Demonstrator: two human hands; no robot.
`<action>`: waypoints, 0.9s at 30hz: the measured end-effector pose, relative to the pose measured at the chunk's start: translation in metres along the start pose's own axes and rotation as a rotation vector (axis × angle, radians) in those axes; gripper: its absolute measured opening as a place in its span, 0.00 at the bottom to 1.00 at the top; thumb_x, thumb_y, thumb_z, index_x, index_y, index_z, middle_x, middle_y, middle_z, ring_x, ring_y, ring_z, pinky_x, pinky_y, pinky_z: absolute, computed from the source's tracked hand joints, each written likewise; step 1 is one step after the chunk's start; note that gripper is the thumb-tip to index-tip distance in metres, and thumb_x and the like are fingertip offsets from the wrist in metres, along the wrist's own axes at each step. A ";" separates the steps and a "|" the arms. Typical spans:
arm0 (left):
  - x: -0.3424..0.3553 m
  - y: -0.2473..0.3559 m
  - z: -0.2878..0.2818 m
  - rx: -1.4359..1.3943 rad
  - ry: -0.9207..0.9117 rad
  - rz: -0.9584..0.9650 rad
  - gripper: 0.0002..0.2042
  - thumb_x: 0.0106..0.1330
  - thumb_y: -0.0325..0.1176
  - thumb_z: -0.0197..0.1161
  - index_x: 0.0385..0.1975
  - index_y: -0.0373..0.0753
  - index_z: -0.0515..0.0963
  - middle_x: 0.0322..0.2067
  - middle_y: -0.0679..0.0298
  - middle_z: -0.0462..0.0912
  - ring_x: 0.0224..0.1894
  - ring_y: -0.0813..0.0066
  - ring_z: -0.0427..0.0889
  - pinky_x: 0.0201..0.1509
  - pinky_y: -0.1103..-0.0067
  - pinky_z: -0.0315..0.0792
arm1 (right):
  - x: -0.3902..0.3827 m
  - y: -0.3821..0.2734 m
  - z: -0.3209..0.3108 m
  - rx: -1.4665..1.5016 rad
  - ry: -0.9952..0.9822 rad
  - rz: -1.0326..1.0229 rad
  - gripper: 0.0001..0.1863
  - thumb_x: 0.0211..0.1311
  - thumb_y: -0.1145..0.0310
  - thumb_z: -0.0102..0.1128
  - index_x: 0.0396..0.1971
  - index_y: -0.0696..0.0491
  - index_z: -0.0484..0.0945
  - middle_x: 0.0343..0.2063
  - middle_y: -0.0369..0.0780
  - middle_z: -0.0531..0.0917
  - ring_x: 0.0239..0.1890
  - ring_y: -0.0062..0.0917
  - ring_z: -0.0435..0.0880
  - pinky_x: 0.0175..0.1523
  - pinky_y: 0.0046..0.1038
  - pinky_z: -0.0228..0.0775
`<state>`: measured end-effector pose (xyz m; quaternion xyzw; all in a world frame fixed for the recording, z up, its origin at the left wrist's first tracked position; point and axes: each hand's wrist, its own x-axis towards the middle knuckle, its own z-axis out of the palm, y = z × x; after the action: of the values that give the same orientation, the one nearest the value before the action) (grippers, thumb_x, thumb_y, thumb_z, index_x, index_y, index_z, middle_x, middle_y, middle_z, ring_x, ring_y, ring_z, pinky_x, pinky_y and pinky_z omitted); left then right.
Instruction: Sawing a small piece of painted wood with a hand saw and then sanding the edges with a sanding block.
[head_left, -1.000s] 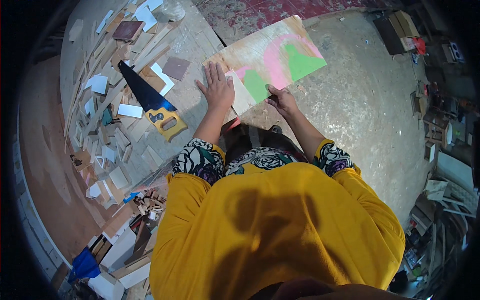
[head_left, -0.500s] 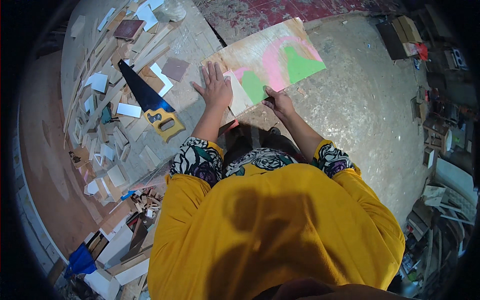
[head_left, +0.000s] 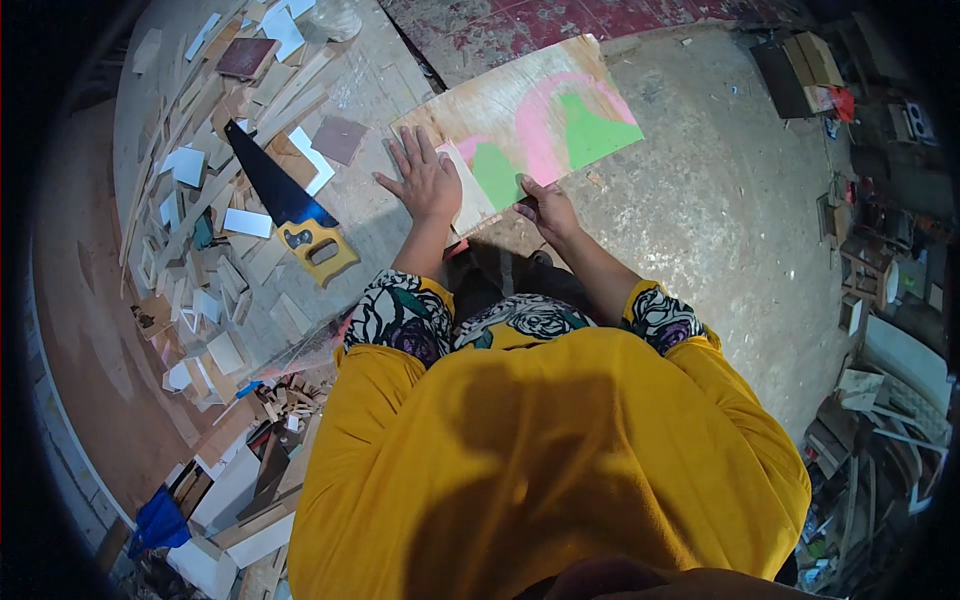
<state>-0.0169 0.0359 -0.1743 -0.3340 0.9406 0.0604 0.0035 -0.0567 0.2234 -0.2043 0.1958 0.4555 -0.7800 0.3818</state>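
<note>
- Board point(head_left: 560, 115), painted with pink and green, lies with its left end on the table point(head_left: 375, 240) and juts right beyond the table edge, over the floor point(head_left: 720, 200).
- The left hand point(head_left: 430, 187) hides part of the board's left end; whether the pale patch point(head_left: 474, 207) beside it is a separate piece or bare wood, I cannot tell.
- Beneath the right hand point(head_left: 550, 212), the fingers are partly hidden at the board's near edge; how far they reach under it does not show.
- The legs are mostly covered by the yellow garment point(head_left: 560, 450), and the clutter point(head_left: 905, 360) along the far right rim is dark, small and cut off.
- A blue thing point(head_left: 160, 522) at the near left is too crumpled to name.
- Left hand: palm down and flat, fingers spread wide and pointing far, thumb out to the left.
- Right hand: pinching the board's near edge, thumb on top, fingers curled below; its forearm slants in from the near right.
- Left of the left hand, a saw point(head_left: 287, 205) lies with its yellow handle nearer the person and its dark blade running far left toward scattered wood offcuts point(head_left: 190, 225).
</note>
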 end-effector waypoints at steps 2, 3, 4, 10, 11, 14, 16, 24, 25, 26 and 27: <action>-0.001 0.000 0.000 -0.002 0.003 0.002 0.30 0.66 0.42 0.45 0.67 0.46 0.48 0.70 0.63 0.41 0.71 0.58 0.37 0.64 0.42 0.32 | -0.003 0.003 0.003 -0.087 0.013 0.014 0.10 0.61 0.63 0.58 0.37 0.53 0.75 0.35 0.34 0.80 0.33 0.19 0.79 0.36 0.23 0.76; -0.001 0.000 -0.001 -0.004 0.004 0.003 0.30 0.66 0.42 0.45 0.67 0.46 0.48 0.70 0.63 0.41 0.71 0.59 0.37 0.64 0.42 0.32 | -0.005 0.004 0.004 -0.175 0.024 0.026 0.11 0.60 0.61 0.59 0.36 0.52 0.75 0.36 0.34 0.80 0.34 0.19 0.79 0.37 0.23 0.75; -0.001 0.000 -0.001 -0.006 0.010 0.004 0.30 0.66 0.42 0.45 0.67 0.46 0.48 0.70 0.63 0.41 0.71 0.60 0.38 0.64 0.42 0.32 | -0.007 0.007 0.003 -0.178 0.019 0.022 0.11 0.60 0.61 0.59 0.36 0.52 0.75 0.36 0.34 0.80 0.34 0.19 0.79 0.37 0.23 0.75; -0.002 0.000 -0.002 -0.042 -0.010 0.002 0.30 0.66 0.42 0.45 0.67 0.45 0.49 0.70 0.65 0.40 0.71 0.64 0.39 0.65 0.43 0.30 | -0.026 -0.017 0.001 -1.238 -0.230 0.012 0.15 0.60 0.60 0.58 0.27 0.59 0.80 0.21 0.37 0.81 0.22 0.20 0.79 0.31 0.21 0.72; -0.005 0.001 -0.004 -0.024 -0.025 -0.015 0.30 0.65 0.43 0.46 0.67 0.45 0.49 0.70 0.67 0.42 0.71 0.66 0.38 0.66 0.45 0.29 | -0.032 -0.026 0.005 -1.328 -0.265 -0.177 0.13 0.57 0.64 0.59 0.23 0.59 0.80 0.14 0.39 0.79 0.19 0.21 0.79 0.28 0.23 0.71; -0.006 -0.001 -0.010 -0.063 0.028 0.009 0.30 0.65 0.42 0.46 0.67 0.45 0.50 0.70 0.67 0.42 0.71 0.65 0.39 0.65 0.45 0.29 | -0.035 -0.050 0.064 -1.323 -0.327 -0.523 0.12 0.50 0.61 0.63 0.26 0.55 0.81 0.19 0.44 0.80 0.20 0.31 0.80 0.29 0.29 0.71; -0.005 -0.005 -0.008 -0.060 0.012 -0.032 0.31 0.63 0.42 0.47 0.67 0.46 0.48 0.70 0.65 0.41 0.71 0.63 0.39 0.64 0.42 0.32 | -0.027 -0.034 0.116 -1.269 -0.630 -0.733 0.08 0.51 0.67 0.62 0.27 0.56 0.81 0.25 0.43 0.82 0.28 0.33 0.82 0.35 0.29 0.72; -0.008 0.003 -0.012 -0.100 0.036 0.036 0.32 0.62 0.44 0.49 0.66 0.44 0.51 0.69 0.63 0.43 0.71 0.62 0.42 0.62 0.40 0.39 | -0.020 0.086 0.249 -1.856 -1.058 -0.899 0.21 0.41 0.59 0.66 0.32 0.59 0.79 0.40 0.46 0.76 0.47 0.37 0.73 0.47 0.32 0.71; -0.009 0.003 -0.011 -0.086 0.071 0.035 0.31 0.63 0.44 0.50 0.66 0.43 0.52 0.69 0.63 0.45 0.71 0.63 0.42 0.62 0.40 0.40 | -0.024 0.092 0.255 -1.854 -1.058 -0.903 0.21 0.41 0.59 0.66 0.32 0.59 0.79 0.40 0.46 0.76 0.47 0.37 0.73 0.47 0.32 0.71; -0.010 0.001 -0.010 -0.072 0.105 0.037 0.31 0.63 0.45 0.50 0.65 0.42 0.54 0.68 0.63 0.46 0.70 0.63 0.42 0.62 0.41 0.41 | -0.027 0.098 0.260 -1.948 -1.049 -0.934 0.20 0.42 0.59 0.66 0.32 0.59 0.79 0.38 0.46 0.77 0.46 0.36 0.73 0.47 0.31 0.71; -0.009 -0.002 -0.009 -0.074 0.070 0.023 0.31 0.64 0.45 0.49 0.66 0.43 0.53 0.69 0.63 0.45 0.71 0.63 0.42 0.63 0.42 0.41 | -0.029 0.103 0.265 -2.044 -1.036 -0.964 0.19 0.43 0.60 0.65 0.32 0.59 0.80 0.36 0.45 0.77 0.45 0.35 0.73 0.46 0.29 0.70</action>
<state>-0.0082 0.0386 -0.1654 -0.3248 0.9411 0.0833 -0.0423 0.0524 -0.0227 -0.1083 -0.7090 0.6751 -0.1141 0.1688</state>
